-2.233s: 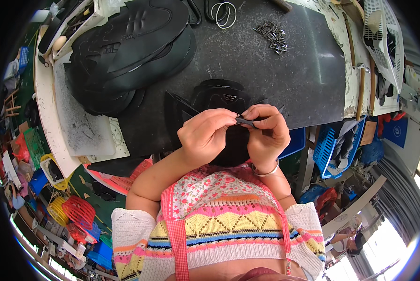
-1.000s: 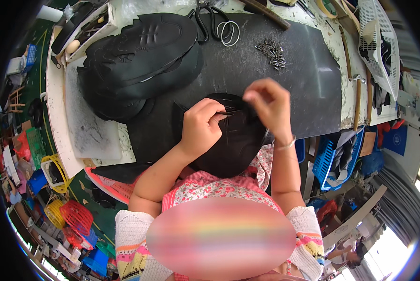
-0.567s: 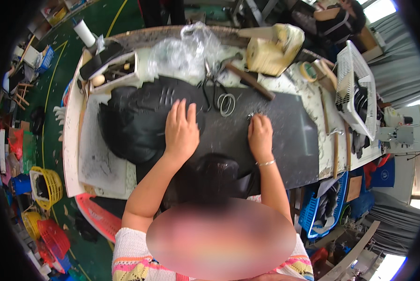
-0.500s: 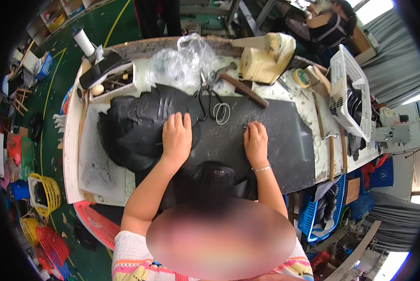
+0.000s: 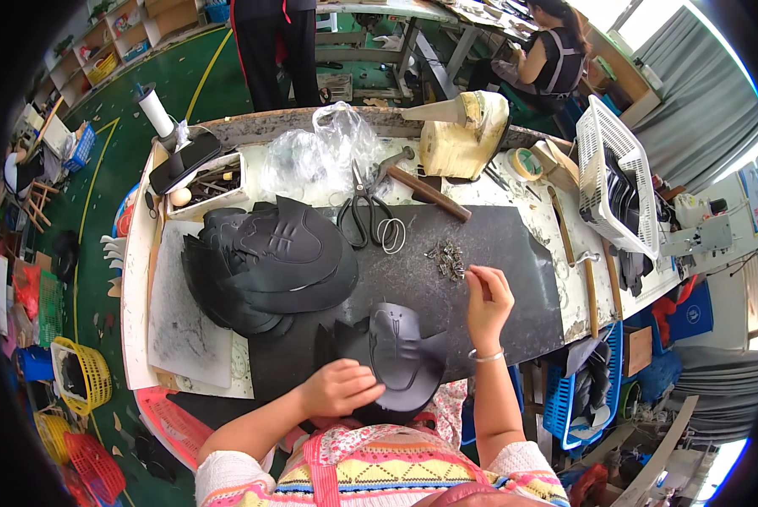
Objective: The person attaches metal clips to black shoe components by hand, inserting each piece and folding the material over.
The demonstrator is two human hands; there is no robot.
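Observation:
My left hand (image 5: 342, 389) is curled at the near left edge of a black leather shoe upper (image 5: 394, 346), its fingers closed on that edge. The upper has stitched lines and lies at the table's front, partly over my lap. My right hand (image 5: 489, 306) is raised beside a small pile of metal bits (image 5: 448, 258), thumb and fingertips pinched together. Whatever sits in the pinch is too small to make out. Left of centre lies a stack of black leather uppers (image 5: 277, 262), untouched by either hand.
Beyond the black mat (image 5: 514, 279) lie scissors (image 5: 362, 203), a white ring (image 5: 390, 235), a hammer (image 5: 429, 193) and a crumpled plastic bag (image 5: 311, 160). A yellowish block (image 5: 456, 148) stands behind. At right is a white basket (image 5: 619, 182); a blue basket (image 5: 581, 389) hangs lower.
My left hand has left the stack and come back to the near upper. My right hand has pulled away from the metal pile, which now shows. The view has shifted.

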